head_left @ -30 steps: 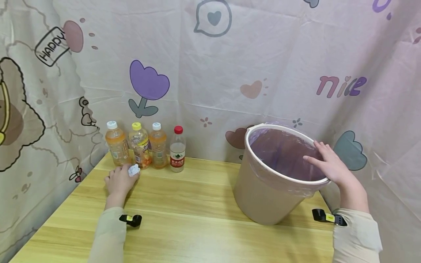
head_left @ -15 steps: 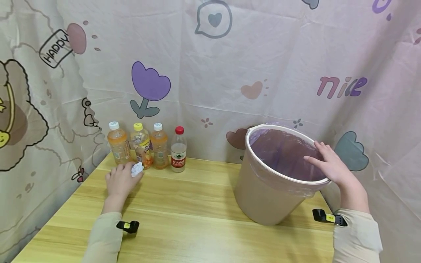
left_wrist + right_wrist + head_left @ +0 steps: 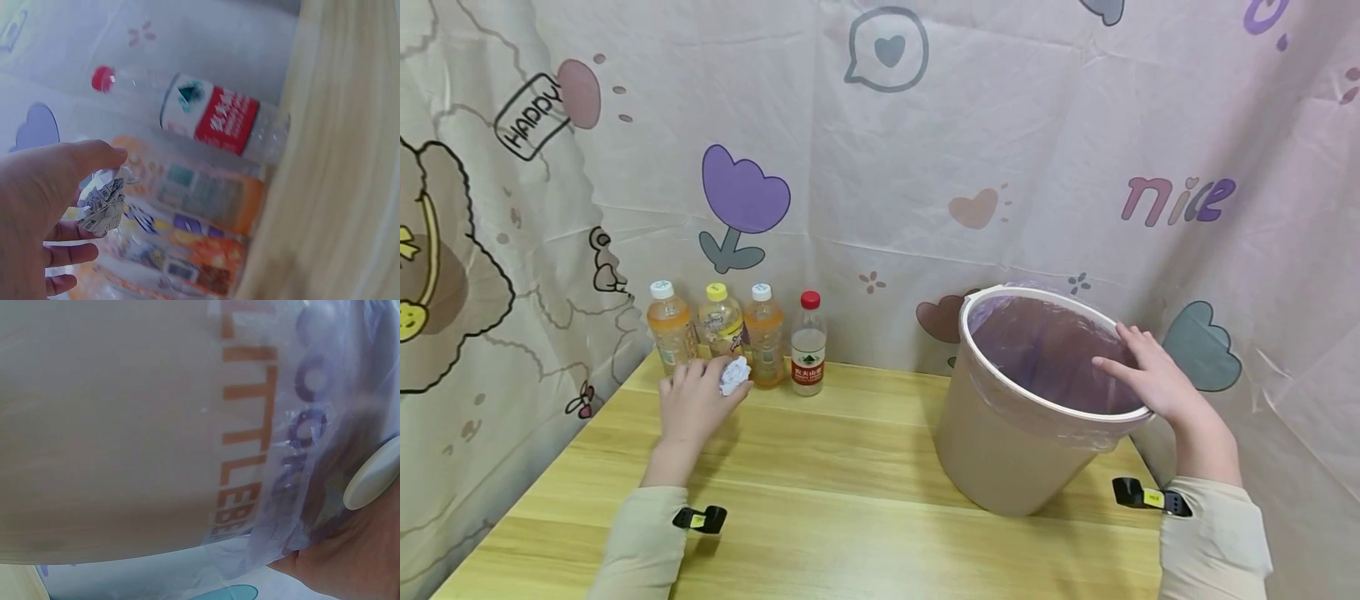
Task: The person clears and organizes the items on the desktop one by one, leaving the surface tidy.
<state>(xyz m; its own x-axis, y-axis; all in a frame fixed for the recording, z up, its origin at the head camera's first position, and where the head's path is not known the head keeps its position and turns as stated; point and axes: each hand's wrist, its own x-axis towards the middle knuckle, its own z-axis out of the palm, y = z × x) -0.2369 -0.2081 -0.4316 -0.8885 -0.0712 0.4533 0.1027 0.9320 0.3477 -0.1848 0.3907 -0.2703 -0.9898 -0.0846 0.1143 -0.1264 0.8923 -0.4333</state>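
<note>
In the head view my left hand (image 3: 696,404) pinches a crumpled ball of printed paper (image 3: 735,377) above the table, in front of several bottles. The left wrist view shows the paper ball (image 3: 103,203) between thumb and fingers, overlapping the bottles behind it. On the right, my right hand (image 3: 1161,383) holds the rim of a beige trash can (image 3: 1000,450), with the thumb over the inside. A clear plastic liner (image 3: 1075,429) folds over that rim. Up close in the right wrist view are the can's lettered side (image 3: 125,437) and part of my right hand (image 3: 350,562).
Against the curtain stand an orange-tinted bottle with a white cap (image 3: 670,325), a yellow-capped bottle (image 3: 721,321), another white-capped bottle (image 3: 765,342) and a red-capped water bottle (image 3: 808,350). A printed curtain (image 3: 880,167) backs the wooden table (image 3: 835,500).
My left hand has risen and shifted right with the paper ball, and more of the ball shows. My right hand and the trash can have stayed in place.
</note>
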